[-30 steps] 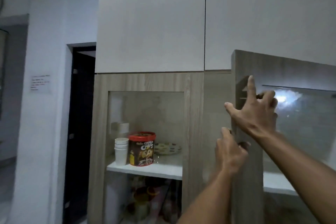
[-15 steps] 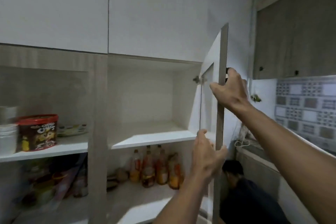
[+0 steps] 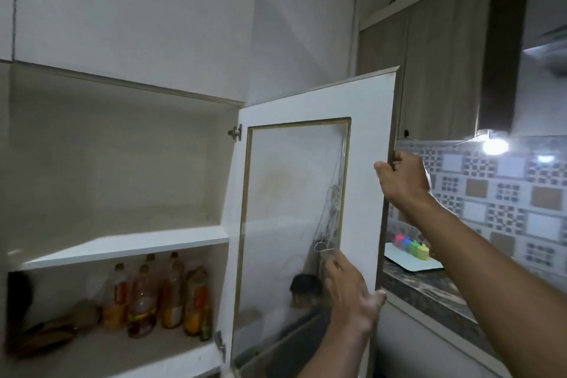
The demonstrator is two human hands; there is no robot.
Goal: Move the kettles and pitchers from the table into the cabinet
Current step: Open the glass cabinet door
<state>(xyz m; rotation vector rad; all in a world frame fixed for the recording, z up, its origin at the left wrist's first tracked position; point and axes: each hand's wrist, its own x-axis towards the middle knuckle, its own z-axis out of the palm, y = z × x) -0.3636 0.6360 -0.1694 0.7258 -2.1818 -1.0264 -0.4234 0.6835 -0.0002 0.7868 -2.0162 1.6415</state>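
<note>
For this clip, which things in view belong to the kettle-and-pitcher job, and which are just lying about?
Job:
- cabinet door, swung open
- left hand and right hand, both on the door's free edge
- upper shelf, bare

Lying about:
- bottles on the lower shelf
- coloured containers on the counter

No kettles or pitchers in view.

dim room; bare bulb glares at right; left hand motion-blurred; wide-angle edge bending.
</note>
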